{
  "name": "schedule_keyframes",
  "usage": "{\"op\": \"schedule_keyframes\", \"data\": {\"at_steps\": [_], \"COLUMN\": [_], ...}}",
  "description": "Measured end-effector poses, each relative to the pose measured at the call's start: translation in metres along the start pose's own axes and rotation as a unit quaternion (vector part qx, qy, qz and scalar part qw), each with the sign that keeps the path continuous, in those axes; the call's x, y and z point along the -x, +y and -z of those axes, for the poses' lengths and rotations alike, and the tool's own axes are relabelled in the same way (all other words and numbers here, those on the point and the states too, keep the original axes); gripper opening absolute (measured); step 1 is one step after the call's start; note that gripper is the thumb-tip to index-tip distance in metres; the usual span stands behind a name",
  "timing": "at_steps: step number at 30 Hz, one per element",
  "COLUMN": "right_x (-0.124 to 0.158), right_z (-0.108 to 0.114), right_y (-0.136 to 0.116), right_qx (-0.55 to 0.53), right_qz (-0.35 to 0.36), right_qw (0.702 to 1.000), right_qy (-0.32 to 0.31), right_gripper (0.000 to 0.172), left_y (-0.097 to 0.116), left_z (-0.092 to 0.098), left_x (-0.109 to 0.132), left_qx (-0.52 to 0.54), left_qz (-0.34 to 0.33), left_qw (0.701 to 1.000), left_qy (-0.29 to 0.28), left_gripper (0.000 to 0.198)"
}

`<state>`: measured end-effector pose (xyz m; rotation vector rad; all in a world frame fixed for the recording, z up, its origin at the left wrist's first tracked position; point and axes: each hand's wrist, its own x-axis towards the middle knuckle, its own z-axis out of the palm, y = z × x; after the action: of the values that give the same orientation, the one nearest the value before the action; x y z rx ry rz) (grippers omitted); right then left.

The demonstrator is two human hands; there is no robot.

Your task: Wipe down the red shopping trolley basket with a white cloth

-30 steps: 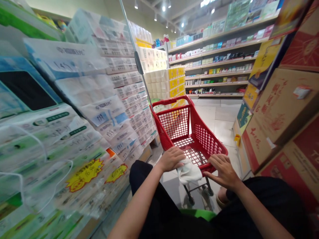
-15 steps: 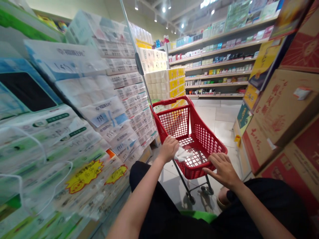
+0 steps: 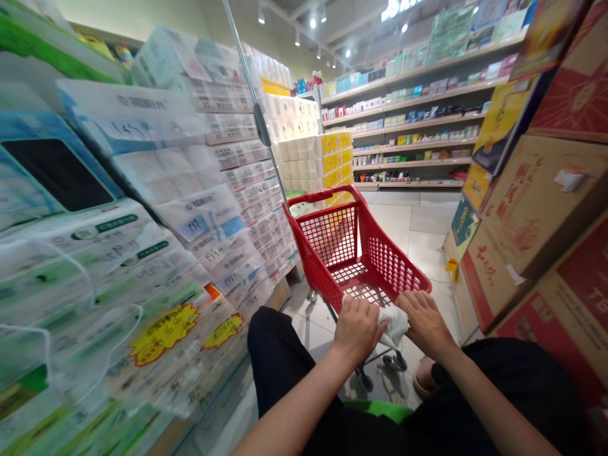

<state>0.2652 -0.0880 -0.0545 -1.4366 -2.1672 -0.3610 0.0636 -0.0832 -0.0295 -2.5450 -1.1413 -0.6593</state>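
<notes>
Pale floor tiles (image 3: 425, 250) run down this shop aisle to stocked shelves (image 3: 413, 147) at the far end. Red Chinese characters mark the brown carton (image 3: 536, 202) on my right; handwriting on the wrapped packs (image 3: 256, 196) to my left is too blurred to read surely. My left hand (image 3: 357, 326) closes over a white cloth (image 3: 393, 323) at the near rim of the red cart (image 3: 389, 256) before me; my right hand (image 3: 427, 323), half curled, grips that rim.

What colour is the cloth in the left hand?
White; the cloth shows best in the head view.
</notes>
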Motion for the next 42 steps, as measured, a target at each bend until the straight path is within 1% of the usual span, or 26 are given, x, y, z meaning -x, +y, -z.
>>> {"op": "schedule_keyframes", "data": {"at_steps": [2,3,6,8,9,11,12,13,14,15,16,17,18,19,21,23,25,26,28,30,32,34,35,36,38,42], "right_x": [0.001,0.002,0.004,0.005,0.004,0.000,-0.003,-0.007,-0.011,-0.015,-0.019,-0.023,-0.026,-0.028,-0.031,-0.032,-0.031,-0.030,-0.027,-0.022,-0.015,-0.009,-0.007,-0.007,-0.009,-0.019], "right_z": [0.001,0.001,0.006,0.014,0.020,0.034,0.041,0.048,0.052,0.055,0.054,0.051,0.045,0.037,0.018,0.003,-0.003,-0.003,0.004,0.013,0.020,0.022,0.022,0.020,0.016,0.009], "right_y": [-0.002,-0.002,0.001,0.007,0.010,0.015,0.014,0.010,0.003,-0.007,-0.019,-0.033,-0.048,-0.062,-0.082,-0.090,-0.084,-0.077,-0.054,-0.024,0.005,0.026,0.031,0.031,0.018,-0.037], "right_qx": [-0.008,-0.021,-0.112,-0.207,-0.251,-0.305,-0.312,-0.305,-0.288,-0.265,-0.238,-0.207,-0.176,-0.147,-0.089,-0.046,-0.024,-0.019,-0.008,0.008,0.028,0.043,0.046,0.046,0.043,0.028], "right_qz": [0.009,0.016,0.022,-0.003,-0.027,-0.081,-0.100,-0.107,-0.100,-0.080,-0.049,-0.011,0.025,0.056,0.080,0.091,0.105,0.111,0.111,0.096,0.077,0.065,0.062,0.060,0.058,0.077], "right_qw": [1.000,1.000,0.993,0.978,0.967,0.945,0.938,0.937,0.942,0.953,0.965,0.977,0.984,0.987,0.993,0.995,0.994,0.994,0.994,0.995,0.997,0.997,0.997,0.997,0.997,0.996], "right_qy": [-0.004,-0.005,-0.001,0.010,0.025,0.079,0.111,0.135,0.141,0.127,0.097,0.050,0.013,-0.008,-0.011,-0.005,-0.004,-0.007,-0.024,-0.032,-0.008,0.003,0.003,-0.001,-0.009,-0.024], "right_gripper": [0.009,0.014,0.035,0.046,0.048,0.046,0.043,0.039,0.037,0.036,0.037,0.039,0.042,0.044,0.040,0.034,0.029,0.026,0.022,0.023,0.028,0.033,0.034,0.032,0.028,0.023], "left_y": [0.010,0.015,0.023,0.020,0.015,0.001,-0.007,-0.015,-0.023,-0.030,-0.036,-0.040,-0.044,-0.047,-0.051,-0.053,-0.057,-0.058,-0.061,-0.063,-0.063,-0.062,-0.061,-0.060,-0.057,-0.053], "left_z": [-0.004,-0.006,-0.003,0.006,0.011,0.021,0.025,0.028,0.028,0.028,0.026,0.023,0.019,0.015,0.009,0.005,0.004,0.004,0.005,0.006,0.006,0.005,0.004,0.003,0.000,-0.004], "left_x": [-0.006,-0.009,-0.015,-0.015,-0.013,-0.010,-0.008,-0.006,-0.005,-0.003,-0.002,-0.001,-0.001,0.000,0.002,0.002,0.000,-0.001,-0.003,-0.003,-0.002,-0.001,0.000,0.001,0.001,-0.001], "left_qx": [-0.015,-0.017,0.014,0.086,0.136,0.235,0.272,0.297,0.313,0.322,0.327,0.328,0.325,0.318,0.299,0.280,0.256,0.240,0.206,0.180,0.168,0.162,0.158,0.155,0.148,0.149], "left_qz": [0.015,0.024,0.039,0.021,0.009,0.003,0.018,0.043,0.071,0.094,0.111,0.118,0.117,0.110,0.098,0.092,0.079,0.068,0.046,0.034,0.030,0.038,0.044,0.050,0.060,0.062], "left_qw": [1.000,1.000,0.999,0.996,0.991,0.971,0.960,0.950,0.942,0.936,0.932,0.932,0.933,0.937,0.945,0.952,0.961,0.966,0.976,0.983,0.985,0.985,0.985,0.985,0.985,0.985], "left_qy": [-0.008,-0.012,-0.012,-0.001,0.010,0.045,0.066,0.086,0.100,0.108,0.108,0.104,0.099,0.093,0.088,0.084,0.073,0.064,0.046,0.035,0.035,0.041,0.045,0.049,0.056,0.064], "left_gripper": [0.027,0.027,0.028,0.034,0.037,0.036,0.031,0.025,0.022,0.023,0.025,0.026,0.027,0.027,0.028,0.029,0.027,0.026,0.023,0.022,0.021,0.019,0.019,0.018,0.018,0.018]}}
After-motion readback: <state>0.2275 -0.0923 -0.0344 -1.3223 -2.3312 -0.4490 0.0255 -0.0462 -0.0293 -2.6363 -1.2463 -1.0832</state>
